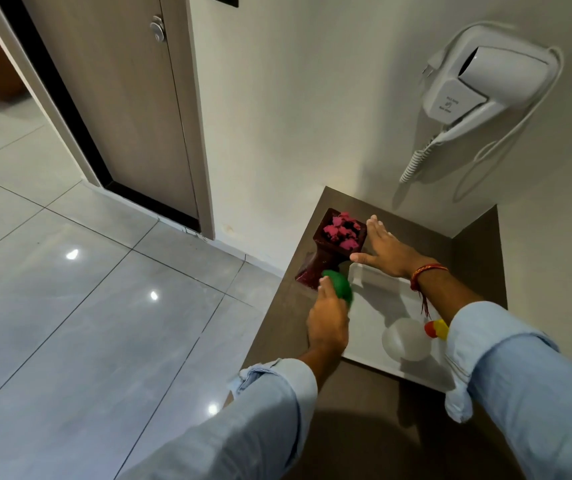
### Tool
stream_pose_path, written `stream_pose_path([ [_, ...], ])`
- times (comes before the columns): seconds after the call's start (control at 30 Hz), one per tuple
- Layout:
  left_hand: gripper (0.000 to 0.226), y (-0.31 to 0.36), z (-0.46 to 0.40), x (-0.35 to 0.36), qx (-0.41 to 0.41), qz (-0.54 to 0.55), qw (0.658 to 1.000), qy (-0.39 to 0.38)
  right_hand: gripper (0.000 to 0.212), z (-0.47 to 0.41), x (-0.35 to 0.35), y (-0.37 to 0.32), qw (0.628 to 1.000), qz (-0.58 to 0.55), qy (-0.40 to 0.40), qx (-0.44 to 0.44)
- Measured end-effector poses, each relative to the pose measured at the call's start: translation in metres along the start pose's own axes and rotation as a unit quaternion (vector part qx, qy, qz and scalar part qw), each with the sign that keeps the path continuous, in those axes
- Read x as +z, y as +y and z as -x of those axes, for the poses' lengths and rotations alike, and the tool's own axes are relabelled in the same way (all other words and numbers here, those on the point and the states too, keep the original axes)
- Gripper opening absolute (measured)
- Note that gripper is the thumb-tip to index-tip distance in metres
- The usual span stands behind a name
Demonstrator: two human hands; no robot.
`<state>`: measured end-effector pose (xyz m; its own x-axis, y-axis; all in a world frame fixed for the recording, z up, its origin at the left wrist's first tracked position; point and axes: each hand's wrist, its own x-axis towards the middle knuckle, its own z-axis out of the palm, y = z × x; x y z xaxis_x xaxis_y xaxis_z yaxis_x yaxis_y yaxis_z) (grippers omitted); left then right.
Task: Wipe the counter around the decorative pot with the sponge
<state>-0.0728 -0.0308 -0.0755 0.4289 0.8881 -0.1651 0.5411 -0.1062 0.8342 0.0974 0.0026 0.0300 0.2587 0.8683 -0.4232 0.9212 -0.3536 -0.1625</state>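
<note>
A dark red decorative pot (326,252) with pink filling stands near the far left corner of the brown counter (281,327). My left hand (328,322) grips a green sponge (340,287) just in front of the pot's base, at the corner of a white tray. My right hand (386,249) is stretched out flat with fingers apart, its fingertips beside the pot's right rim; whether it touches the pot is unclear.
A white tray (374,299) lies on the counter behind my arms, holding a frosted round object (406,339) and a red-and-yellow item (436,329). A wall-mounted hair dryer (485,84) with a coiled cord hangs above. Tiled floor and a door are to the left.
</note>
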Motion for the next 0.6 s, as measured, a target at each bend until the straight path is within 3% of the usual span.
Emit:
stream_pose_path([
  [0.07, 0.042, -0.013, -0.006, -0.001, -0.090, 0.055, 0.992, 0.063, 0.107, 0.001, 0.001, 0.001, 1.000, -0.003, 0.000, 0.000],
  [0.17, 0.056, -0.012, -0.023, -0.009, -0.245, 0.174, 0.947, 0.111, 0.108, -0.001, 0.002, 0.003, 1.000, -0.005, 0.004, 0.000],
  [0.2, 0.059, -0.009, -0.029, -0.011, -0.250, 0.205, 0.939, 0.116, 0.108, -0.002, 0.002, 0.003, 1.000, -0.004, 0.002, 0.000],
  [0.27, 0.059, 0.002, -0.041, -0.007, -0.227, 0.233, 0.940, 0.101, 0.108, -0.003, 0.002, 0.004, 1.000, -0.003, 0.000, 0.000],
  [0.4, 0.050, 0.025, -0.042, 0.004, -0.136, 0.107, 0.984, 0.042, 0.109, -0.005, 0.002, 0.004, 1.000, -0.007, -0.005, 0.000],
  [0.6, 0.057, 0.014, -0.017, 0.016, -0.009, -0.038, 0.998, -0.054, 0.109, -0.005, 0.000, 0.004, 1.000, -0.015, -0.009, 0.006],
])
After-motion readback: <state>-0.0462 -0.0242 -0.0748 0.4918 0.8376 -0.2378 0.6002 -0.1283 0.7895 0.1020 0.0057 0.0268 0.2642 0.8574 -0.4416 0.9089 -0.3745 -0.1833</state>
